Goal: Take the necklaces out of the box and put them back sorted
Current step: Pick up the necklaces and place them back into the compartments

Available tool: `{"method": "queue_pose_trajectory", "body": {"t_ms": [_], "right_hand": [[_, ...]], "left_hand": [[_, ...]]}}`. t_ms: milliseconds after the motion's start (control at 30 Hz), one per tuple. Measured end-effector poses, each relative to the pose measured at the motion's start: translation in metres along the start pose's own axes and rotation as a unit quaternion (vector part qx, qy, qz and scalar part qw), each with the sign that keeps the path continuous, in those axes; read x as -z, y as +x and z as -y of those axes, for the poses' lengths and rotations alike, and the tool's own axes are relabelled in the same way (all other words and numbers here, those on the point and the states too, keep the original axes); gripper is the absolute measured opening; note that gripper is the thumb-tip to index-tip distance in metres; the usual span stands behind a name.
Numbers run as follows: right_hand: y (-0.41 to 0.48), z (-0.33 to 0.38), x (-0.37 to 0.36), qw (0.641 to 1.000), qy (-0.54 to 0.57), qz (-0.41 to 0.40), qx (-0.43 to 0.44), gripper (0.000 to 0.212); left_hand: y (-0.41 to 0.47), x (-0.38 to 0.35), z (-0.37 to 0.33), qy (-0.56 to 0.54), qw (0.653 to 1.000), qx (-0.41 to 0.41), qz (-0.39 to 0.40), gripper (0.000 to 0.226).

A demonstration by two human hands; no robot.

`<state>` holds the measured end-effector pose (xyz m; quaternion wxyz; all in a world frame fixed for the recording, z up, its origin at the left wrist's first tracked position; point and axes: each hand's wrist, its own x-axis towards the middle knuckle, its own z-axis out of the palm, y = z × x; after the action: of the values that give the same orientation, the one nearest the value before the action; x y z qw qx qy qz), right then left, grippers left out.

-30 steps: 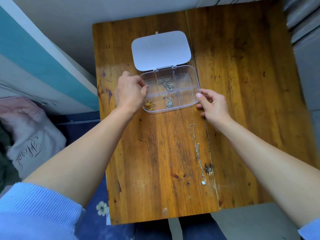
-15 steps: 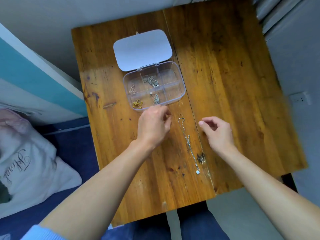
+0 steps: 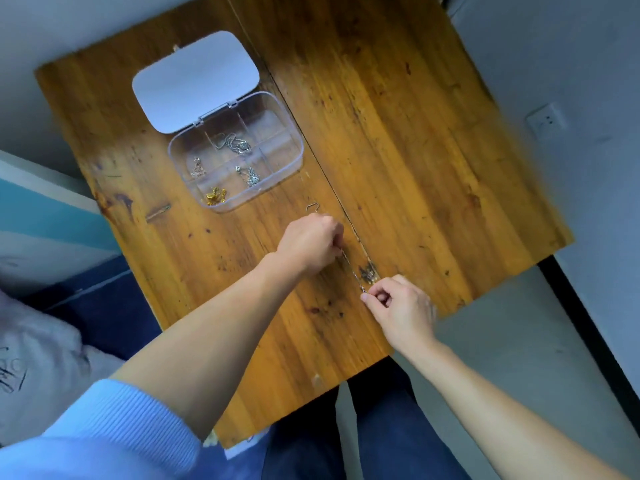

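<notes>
I judge the job early: one silver necklace point(image 3: 350, 268) lies stretched on the worktop point(image 3: 398, 133), my left hand point(image 3: 308, 242) and right hand point(image 3: 398, 303) each pinched on it, while four pieces sit in the open clear box point(image 3: 277, 109). The wood is scuffed and stained, with grey floor and a wall socket point(image 3: 546, 120) at right.

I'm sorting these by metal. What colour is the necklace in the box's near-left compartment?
Gold, seen clearly in the head view.
</notes>
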<state>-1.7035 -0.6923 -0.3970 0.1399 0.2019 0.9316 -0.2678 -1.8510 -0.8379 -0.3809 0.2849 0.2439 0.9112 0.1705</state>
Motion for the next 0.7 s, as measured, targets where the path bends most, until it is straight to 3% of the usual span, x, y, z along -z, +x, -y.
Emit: {"method": "queue_pose_trajectory", "body": {"t_ms": [267,367,467,567,700], "right_hand": [[-0.007,-0.004,0.006,0.999,-0.023,0.007,0.042,0.013],[-0.007,-0.006,0.011,0.995,0.087,0.019,0.032,0.01],[-0.001,0.001,0.016,0.976,0.211,0.042,-0.04,0.013],[0.009,0.005,0.023,0.957,0.276,0.053,-0.073,0.014],[0.024,0.003,0.039,0.925,0.362,0.061,-0.101,0.019]], "left_hand": [[-0.012,0.008,0.002,0.011,0.999,-0.041,0.002,0.006],[-0.019,0.016,0.003,-0.073,0.996,-0.031,-0.034,0.006],[-0.025,0.022,0.005,-0.165,0.985,0.014,-0.046,0.005],[-0.03,0.022,0.01,-0.142,0.989,0.012,-0.035,0.003],[-0.034,0.021,0.023,-0.07,0.997,-0.002,-0.044,0.019]]}}
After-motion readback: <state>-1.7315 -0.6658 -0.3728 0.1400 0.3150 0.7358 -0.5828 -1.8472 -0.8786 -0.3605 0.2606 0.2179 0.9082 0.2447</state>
